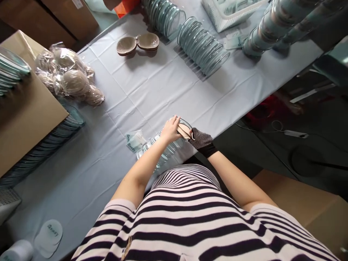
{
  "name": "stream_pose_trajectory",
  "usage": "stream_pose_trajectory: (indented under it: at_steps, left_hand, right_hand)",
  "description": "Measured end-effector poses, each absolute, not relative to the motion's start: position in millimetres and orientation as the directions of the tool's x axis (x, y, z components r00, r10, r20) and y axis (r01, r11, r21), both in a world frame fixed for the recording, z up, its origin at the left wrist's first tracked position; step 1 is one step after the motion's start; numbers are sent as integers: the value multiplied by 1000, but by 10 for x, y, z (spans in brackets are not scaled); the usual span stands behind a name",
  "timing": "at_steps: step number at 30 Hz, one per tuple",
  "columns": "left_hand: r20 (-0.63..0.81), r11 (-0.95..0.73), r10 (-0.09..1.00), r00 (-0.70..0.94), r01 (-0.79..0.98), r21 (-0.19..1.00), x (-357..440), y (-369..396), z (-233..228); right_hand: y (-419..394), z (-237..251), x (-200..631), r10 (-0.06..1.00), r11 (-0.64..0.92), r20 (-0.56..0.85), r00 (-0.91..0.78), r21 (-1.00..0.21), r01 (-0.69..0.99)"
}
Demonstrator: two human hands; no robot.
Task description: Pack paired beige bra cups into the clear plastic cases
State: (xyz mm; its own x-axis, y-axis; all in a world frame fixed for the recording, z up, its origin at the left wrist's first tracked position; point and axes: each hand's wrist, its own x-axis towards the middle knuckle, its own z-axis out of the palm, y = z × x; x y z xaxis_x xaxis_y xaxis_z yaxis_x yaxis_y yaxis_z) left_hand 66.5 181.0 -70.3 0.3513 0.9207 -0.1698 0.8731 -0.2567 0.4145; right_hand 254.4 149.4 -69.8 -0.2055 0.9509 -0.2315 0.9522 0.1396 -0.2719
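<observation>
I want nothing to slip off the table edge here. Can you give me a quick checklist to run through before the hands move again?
1. Bare left hand on the row of clear plastic shells: ok.
2. Right hand in dotted black glove touching the beige pad: ok.
3. Pad fully seated in a shell: cannot tell.
4. Shells away from the edge of the pale blue table cover: not ok, they lie close to it.
5. Printed label packet within reach: ok.

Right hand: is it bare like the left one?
No. The right hand wears a dark dotted glove, while the left hand is bare on the clear case.
</observation>
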Motion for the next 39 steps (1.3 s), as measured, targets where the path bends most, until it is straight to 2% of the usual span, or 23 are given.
stream_pose_trajectory:
  at_steps: [4,11,14,17,19,21,24,27,30,31,33,36,37,39]
  left_hand:
    - [-163,-271,918,361,872,408,666,1816,-690]
    - [-162,-300,909,384,873,385,666,1786,-673]
    - [-149,-305,911,384,871,385,668,1766,-674]
    - [-137,-342,900,414,865,367,689,1744,-678]
    - [-129,-346,901,413,866,360,713,1730,-676]
    - [-123,-328,911,394,872,365,738,1723,-673]
    - [-121,-314,917,381,874,371,763,1739,-682]
    - [-118,-293,926,358,880,373,772,1761,-709]
    - [-97,-252,947,307,895,369,789,1740,-723]
    - [-86,-238,954,288,900,365,798,1722,-722]
    - [-54,-233,962,269,904,358,819,1685,-718]
    - [11,-284,954,300,890,358,852,1675,-725]
    - [27,-300,950,312,883,361,861,1693,-731]
    - [42,-318,944,326,871,376,866,1747,-744]
  right_hand:
    - [1461,-882,2579,957,151,-197,-213,-288,946]
    - [1527,-1072,2467,940,32,-311,-141,-331,943]
    - [1507,-1001,2457,944,-68,-319,-90,-454,888]
    - [1546,-930,2501,929,-206,-367,-47,-618,759]
    - [1594,-901,2570,877,-296,-472,-88,-675,676]
    - [1635,-893,2660,794,-354,-575,-197,-701,619]
    - [1657,-927,2766,701,-317,-618,-357,-717,621]
    - [1633,-983,2766,675,-239,-609,-415,-714,658]
    - [1586,-980,2702,626,-360,-662,-413,-714,600]
    - [1568,-960,2681,642,-359,-660,-389,-708,609]
    - [1528,-906,2647,749,-200,-580,-321,-660,724]
    - [1474,-864,2627,872,93,-402,-279,-424,901]
    - [1465,-873,2631,884,130,-377,-276,-370,920]
    - [1470,-926,2659,889,126,-373,-265,-358,925]
